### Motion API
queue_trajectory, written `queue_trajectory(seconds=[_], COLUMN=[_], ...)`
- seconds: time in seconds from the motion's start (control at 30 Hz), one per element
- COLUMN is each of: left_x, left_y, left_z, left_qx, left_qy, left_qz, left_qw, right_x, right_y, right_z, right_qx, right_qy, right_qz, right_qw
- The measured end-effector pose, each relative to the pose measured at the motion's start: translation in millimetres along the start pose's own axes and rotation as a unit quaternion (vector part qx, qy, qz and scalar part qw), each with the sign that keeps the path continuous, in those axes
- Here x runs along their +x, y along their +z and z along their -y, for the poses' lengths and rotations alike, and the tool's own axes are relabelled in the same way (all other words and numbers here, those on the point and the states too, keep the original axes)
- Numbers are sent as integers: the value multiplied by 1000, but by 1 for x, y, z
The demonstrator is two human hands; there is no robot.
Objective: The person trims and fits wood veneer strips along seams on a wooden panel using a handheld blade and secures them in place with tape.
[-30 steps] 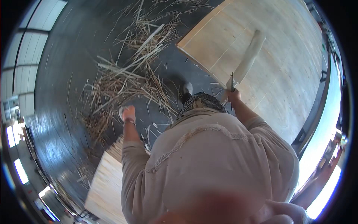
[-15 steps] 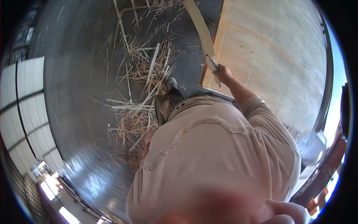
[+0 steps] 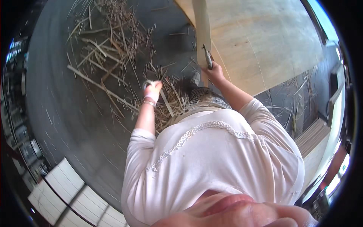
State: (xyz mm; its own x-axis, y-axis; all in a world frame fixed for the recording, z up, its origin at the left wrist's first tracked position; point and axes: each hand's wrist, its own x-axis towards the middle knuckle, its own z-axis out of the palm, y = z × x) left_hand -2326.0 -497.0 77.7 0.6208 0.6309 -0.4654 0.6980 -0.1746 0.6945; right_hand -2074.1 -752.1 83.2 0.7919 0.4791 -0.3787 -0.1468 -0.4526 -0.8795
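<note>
Head view: a slim dark-and-silver tool (image 3: 208, 58) is gripped in the right hand (image 3: 214, 71), with the fingers wrapped around its handle and the tip pointed away from the body. A long pale wooden strip (image 3: 201, 30) is seen running up and away from just beside this hand and the tool, across the left edge of a broad wooden sheet (image 3: 257, 49). The left hand (image 3: 154, 89) is held out above the dark floor (image 3: 75, 113), well apart from the right one. Its fingers are bent, and a small whitish item (image 3: 147, 83) is seen against them; it is perhaps being held, but from this blurred view it cannot be told whether the fingers are pressed onto it. A bracelet (image 3: 149, 102) is worn on the left wrist. Thin wooden offcuts (image 3: 113, 41) are scattered over the floor, and layered boards (image 3: 312, 138) are stacked at the far right
</note>
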Motion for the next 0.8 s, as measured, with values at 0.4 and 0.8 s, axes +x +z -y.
queue_trajectory(seconds=[0.4,0.8], left_x=[170,410], left_y=[113,125], left_z=[-227,-461], left_qx=[-44,597], left_qy=[21,272], left_qz=[328,288], left_qw=[943,698], right_x=[120,213], right_y=[9,-71], right_z=[40,55], right_qx=[136,287], right_qy=[114,200], right_qz=[-115,-483], right_qw=[977,803])
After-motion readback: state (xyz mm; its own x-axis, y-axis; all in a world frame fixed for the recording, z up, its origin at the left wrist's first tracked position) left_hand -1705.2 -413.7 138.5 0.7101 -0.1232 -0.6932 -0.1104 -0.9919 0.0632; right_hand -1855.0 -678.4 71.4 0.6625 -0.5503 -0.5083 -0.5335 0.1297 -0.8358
